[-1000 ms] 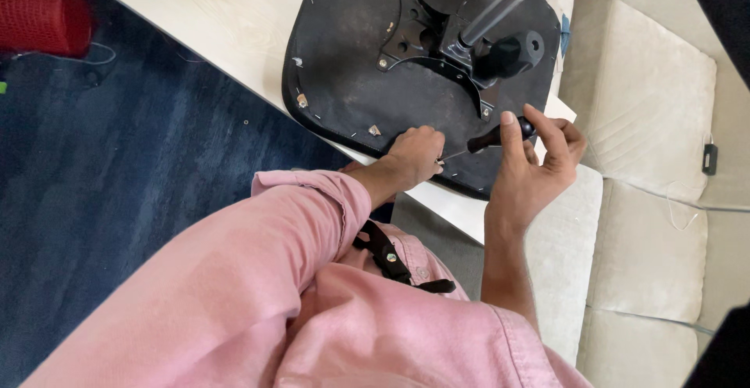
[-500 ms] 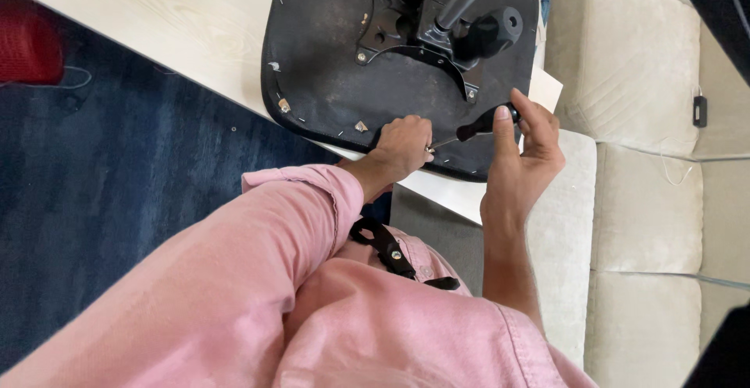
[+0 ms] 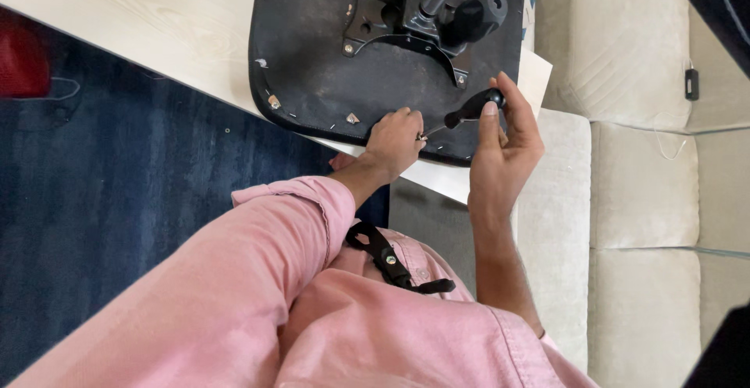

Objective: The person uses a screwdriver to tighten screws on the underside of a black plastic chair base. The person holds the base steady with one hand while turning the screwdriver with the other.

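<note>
An upturned black chair seat (image 3: 328, 60) lies on a pale wooden table (image 3: 141, 21), its metal mounting plate (image 3: 391, 13) and black lever knob (image 3: 476, 17) facing up. My right hand (image 3: 504, 142) grips the black handle of a screwdriver (image 3: 469, 110), whose thin shaft points left toward the seat's near edge. My left hand (image 3: 397, 142) pinches something small at the screwdriver's tip, fingers closed against the seat's underside. Small staples and metal tabs dot the seat's rim.
A dark blue carpet (image 3: 117, 177) covers the floor on the left, with a red object (image 3: 23, 64) at its far edge. A cream sofa (image 3: 648, 161) fills the right side. A black strap (image 3: 391, 259) hangs on my pink shirt.
Both hands and the screwdriver stay at the seat's near edge. The view has shifted, so the seat sits higher in frame.
</note>
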